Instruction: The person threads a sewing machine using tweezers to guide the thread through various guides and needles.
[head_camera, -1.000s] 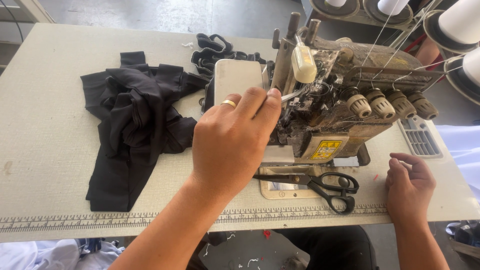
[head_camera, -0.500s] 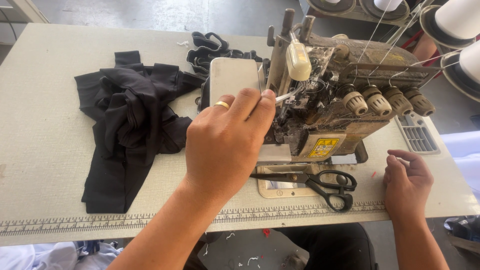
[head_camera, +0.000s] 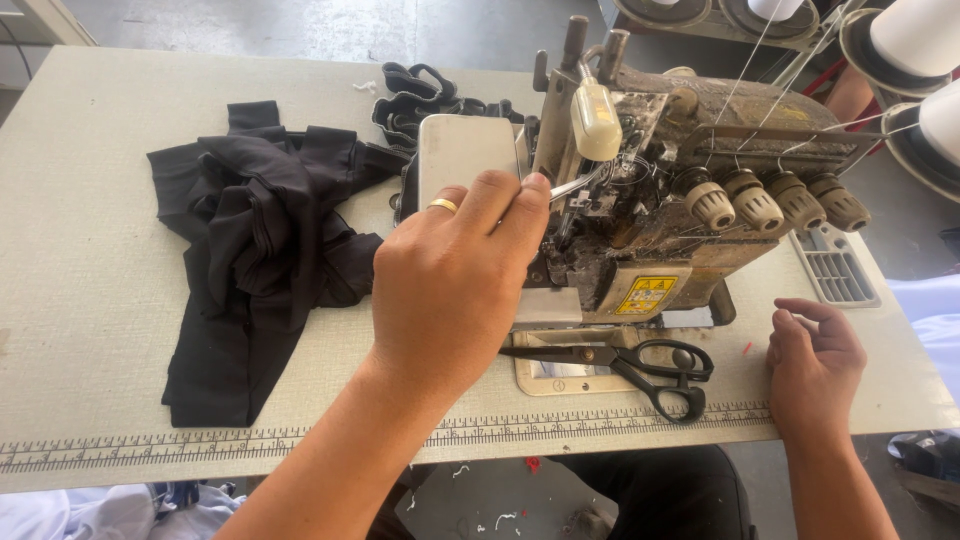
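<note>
While the left hand (head_camera: 455, 290) pinches something thin, hidden behind its fingers, at the needle area of the overlock machine (head_camera: 660, 210) in the frame's centre, a slip could catch a fingertip; the right hand (head_camera: 812, 365), loosely curled and empty, rests lower right, just beside the black scissors (head_camera: 640, 365)

Black fabric (head_camera: 265, 240), black-handled scissors (head_camera: 640, 365), gold ring (head_camera: 443, 205), cream table (head_camera: 80, 300).
</note>
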